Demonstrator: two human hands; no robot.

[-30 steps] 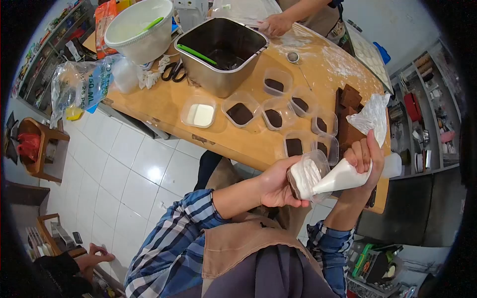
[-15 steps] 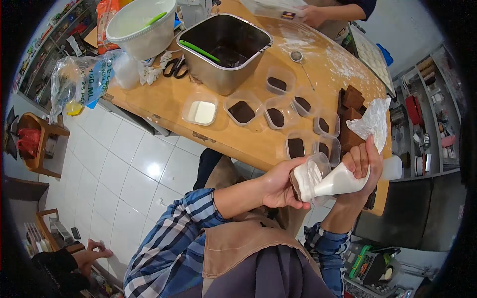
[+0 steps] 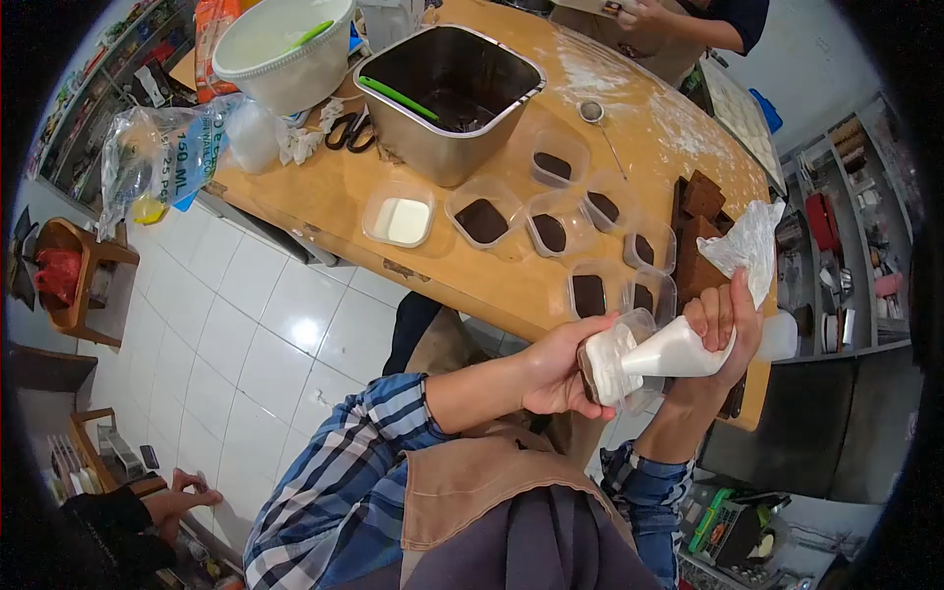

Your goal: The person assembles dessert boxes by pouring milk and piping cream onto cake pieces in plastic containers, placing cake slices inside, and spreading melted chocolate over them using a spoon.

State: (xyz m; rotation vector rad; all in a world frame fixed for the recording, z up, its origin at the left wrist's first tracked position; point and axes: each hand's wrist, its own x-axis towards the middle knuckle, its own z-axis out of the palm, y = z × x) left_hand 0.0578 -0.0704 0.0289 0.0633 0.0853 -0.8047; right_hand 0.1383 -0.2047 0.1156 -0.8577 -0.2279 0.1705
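Tilted in my left hand (image 3: 559,372) is a clear plastic cup (image 3: 602,366) with a dark layer under white cream. My right hand (image 3: 726,329) squeezes a piping bag (image 3: 674,351) of white cream, its tip inside the cup at the cream. The bag's loose plastic top sticks up above my fist. Just beyond my hands, several clear cups with dark bottoms, one of them a nearby cup (image 3: 588,293), stand on the wooden table (image 3: 472,280). A cup of white cream (image 3: 403,222) stands to their left.
A metal tin (image 3: 433,138) with a green spatula, a white bowl (image 3: 285,69), black scissors (image 3: 349,132) and a plastic bag (image 3: 162,162) are at the back left. Brown cake (image 3: 696,258) lies right, a small strainer (image 3: 591,112) behind. A co-worker stands at the far side.
The piping bag's tip has shifted over the cup, and the cream there looks fuller and more even. The co-worker has lifted a clear plastic container from the table and moved it back.
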